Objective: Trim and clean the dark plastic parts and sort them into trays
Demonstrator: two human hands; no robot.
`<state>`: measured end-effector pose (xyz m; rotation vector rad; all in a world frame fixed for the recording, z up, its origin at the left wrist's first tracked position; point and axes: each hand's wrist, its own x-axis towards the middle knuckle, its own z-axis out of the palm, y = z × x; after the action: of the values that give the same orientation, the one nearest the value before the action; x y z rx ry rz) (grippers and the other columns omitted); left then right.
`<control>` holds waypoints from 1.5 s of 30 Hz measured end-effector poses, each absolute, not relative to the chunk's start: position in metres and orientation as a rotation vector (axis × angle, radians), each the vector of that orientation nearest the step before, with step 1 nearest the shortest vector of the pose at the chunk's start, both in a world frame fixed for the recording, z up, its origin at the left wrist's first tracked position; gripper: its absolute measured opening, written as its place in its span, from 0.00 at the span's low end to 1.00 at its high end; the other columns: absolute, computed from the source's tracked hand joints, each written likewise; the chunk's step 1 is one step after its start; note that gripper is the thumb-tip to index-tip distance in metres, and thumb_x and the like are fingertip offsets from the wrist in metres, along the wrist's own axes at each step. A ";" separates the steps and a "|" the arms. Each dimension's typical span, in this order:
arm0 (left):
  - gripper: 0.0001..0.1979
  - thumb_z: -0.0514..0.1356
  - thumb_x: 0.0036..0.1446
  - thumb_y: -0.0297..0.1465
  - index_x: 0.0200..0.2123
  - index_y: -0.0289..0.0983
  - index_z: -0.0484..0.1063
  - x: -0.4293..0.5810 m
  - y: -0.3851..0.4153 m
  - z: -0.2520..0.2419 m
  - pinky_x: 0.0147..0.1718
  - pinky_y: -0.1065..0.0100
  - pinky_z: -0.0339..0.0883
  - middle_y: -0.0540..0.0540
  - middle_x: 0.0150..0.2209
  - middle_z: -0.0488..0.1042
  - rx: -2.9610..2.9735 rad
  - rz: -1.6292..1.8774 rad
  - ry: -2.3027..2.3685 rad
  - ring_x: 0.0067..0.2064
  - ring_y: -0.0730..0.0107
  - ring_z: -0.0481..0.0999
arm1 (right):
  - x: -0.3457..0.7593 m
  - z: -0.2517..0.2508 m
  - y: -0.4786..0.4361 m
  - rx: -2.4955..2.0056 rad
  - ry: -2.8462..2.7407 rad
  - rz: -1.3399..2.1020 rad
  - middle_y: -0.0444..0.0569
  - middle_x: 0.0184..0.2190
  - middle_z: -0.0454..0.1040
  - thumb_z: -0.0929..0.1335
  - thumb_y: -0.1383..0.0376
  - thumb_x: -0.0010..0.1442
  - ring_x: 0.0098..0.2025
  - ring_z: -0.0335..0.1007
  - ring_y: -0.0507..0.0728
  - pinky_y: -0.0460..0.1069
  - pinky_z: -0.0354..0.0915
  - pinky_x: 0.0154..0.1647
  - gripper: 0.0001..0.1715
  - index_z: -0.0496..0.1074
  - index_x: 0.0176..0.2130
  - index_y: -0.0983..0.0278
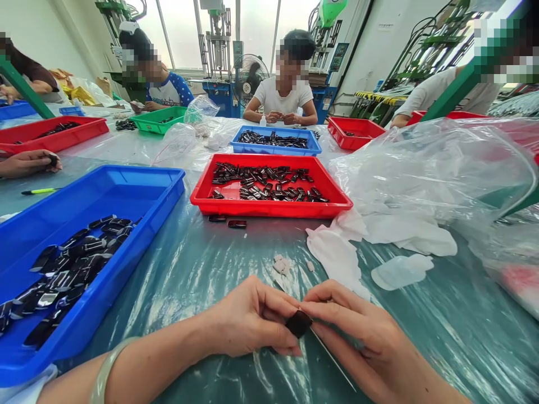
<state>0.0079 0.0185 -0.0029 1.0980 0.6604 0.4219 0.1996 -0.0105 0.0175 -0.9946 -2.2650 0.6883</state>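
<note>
My left hand [248,320] pinches a small, dark, glossy rectangular piece [298,324] between thumb and fingers, low in the middle of the view. From the right, my right hand [357,331] meets it, fingertips closed at the piece's upper right corner. A thin, straight metal tool [334,362] runs slantwise under the fingers of my right hand, past the piece; its exact kind is unclear. White crumbly lumps [281,265] lie just beyond my hands. Two similar dark pieces [237,224] rest on the table before the red tray.
A blue tray [166,188] of dark pieces stands at left, a red tray [273,209] ahead, another blue tray [275,148] behind it. At right are a white cloth [337,255], a translucent bottle [400,271] and plastic sheeting [442,168]. Co-workers [284,98] sit around the table.
</note>
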 end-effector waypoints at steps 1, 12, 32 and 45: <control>0.11 0.62 0.41 0.24 0.32 0.34 0.79 0.008 0.018 -0.003 0.29 0.75 0.64 0.46 0.32 0.74 1.085 0.427 0.654 0.27 0.77 0.69 | 0.200 0.018 -0.010 -1.006 -2.261 0.688 0.48 0.35 0.69 0.61 0.73 0.59 0.35 0.69 0.50 0.42 0.67 0.32 0.18 0.69 0.46 0.59; 0.10 0.62 0.43 0.24 0.33 0.32 0.77 0.006 0.017 -0.003 0.32 0.73 0.67 0.45 0.30 0.73 1.011 0.411 0.627 0.31 0.72 0.73 | 0.201 0.012 -0.009 -1.071 -2.184 0.694 0.46 0.31 0.70 0.64 0.71 0.57 0.31 0.68 0.50 0.42 0.66 0.29 0.12 0.72 0.41 0.60; 0.12 0.61 0.42 0.26 0.33 0.32 0.78 0.012 0.014 -0.001 0.27 0.76 0.63 0.49 0.23 0.73 1.108 0.331 0.764 0.25 0.76 0.69 | 0.195 0.012 -0.017 -1.005 -1.925 0.712 0.46 0.27 0.74 0.67 0.74 0.53 0.27 0.71 0.50 0.42 0.67 0.26 0.09 0.73 0.33 0.60; 0.07 0.62 0.42 0.27 0.29 0.31 0.76 0.013 0.013 -0.006 0.27 0.75 0.61 0.51 0.21 0.71 1.128 0.362 0.764 0.25 0.75 0.69 | 0.189 0.008 -0.019 -1.047 -1.814 0.726 0.46 0.25 0.75 0.68 0.71 0.52 0.25 0.69 0.51 0.45 0.68 0.25 0.10 0.77 0.32 0.58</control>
<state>0.0125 0.0134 -0.0059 1.1276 0.7643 0.3620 0.1894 -0.0191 0.0078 -1.0470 -1.8139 0.7256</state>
